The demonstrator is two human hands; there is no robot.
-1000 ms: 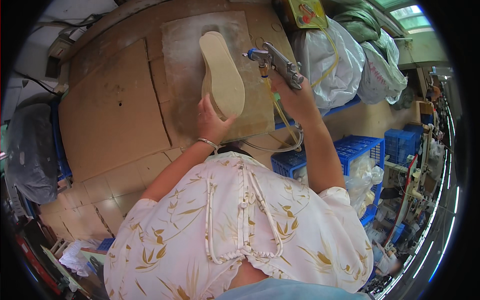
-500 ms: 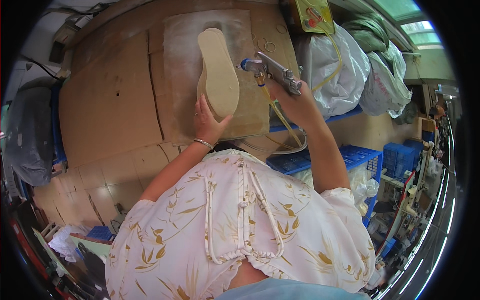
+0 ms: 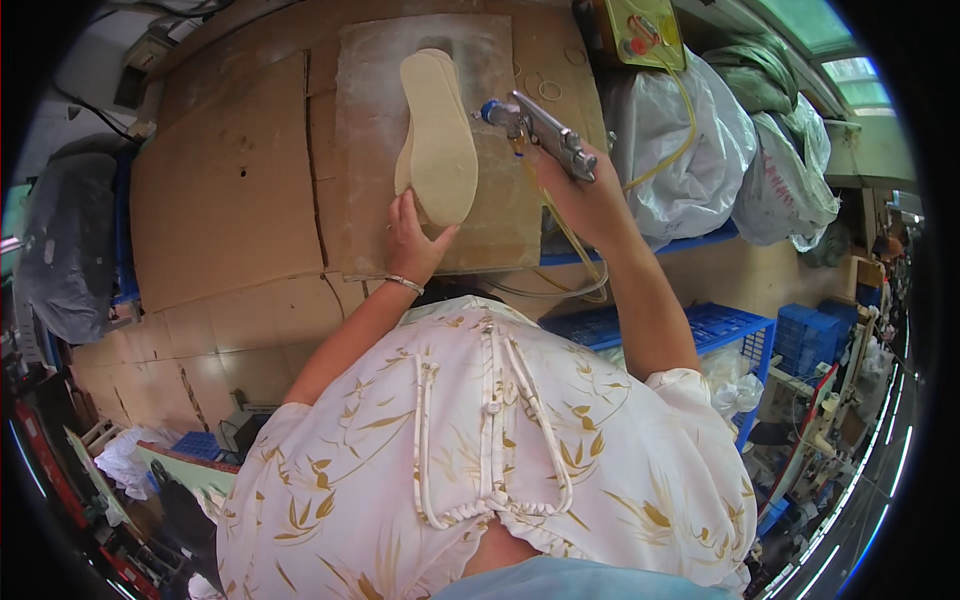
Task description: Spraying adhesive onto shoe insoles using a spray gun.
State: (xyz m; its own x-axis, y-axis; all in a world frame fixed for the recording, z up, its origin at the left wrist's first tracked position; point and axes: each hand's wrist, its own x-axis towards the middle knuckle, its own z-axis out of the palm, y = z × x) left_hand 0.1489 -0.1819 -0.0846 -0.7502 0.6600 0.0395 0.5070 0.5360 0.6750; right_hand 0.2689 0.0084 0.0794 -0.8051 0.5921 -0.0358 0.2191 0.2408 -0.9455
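A stack of cream insoles [image 3: 440, 140] lies slightly fanned, pointing away from me, on a stained cardboard sheet [image 3: 365, 110]. My left hand [image 3: 412, 245] grips the near end of the stack, with the fingers at its left edge and the thumb by its near right side. In my right hand [image 3: 580, 195] is a metal spray gun [image 3: 545, 130]. Its blue nozzle faces left toward the insoles, a short gap away from them. Yellowish hoses run down from the gun; my fingers around its handle are partly hidden.
Larger cardboard [image 3: 225, 170] covers the bench on the left. Beyond the gun stand a yellow container [image 3: 645, 35] with a hose and a white plastic sack [image 3: 680, 140]. A blue plastic rack [image 3: 715, 325] is near my right elbow. Thin rings [image 3: 550, 90] lie on the cardboard.
The view has shifted slightly. The gun has tilted a little and stays beside the insoles; my left hand keeps its place at their near end.
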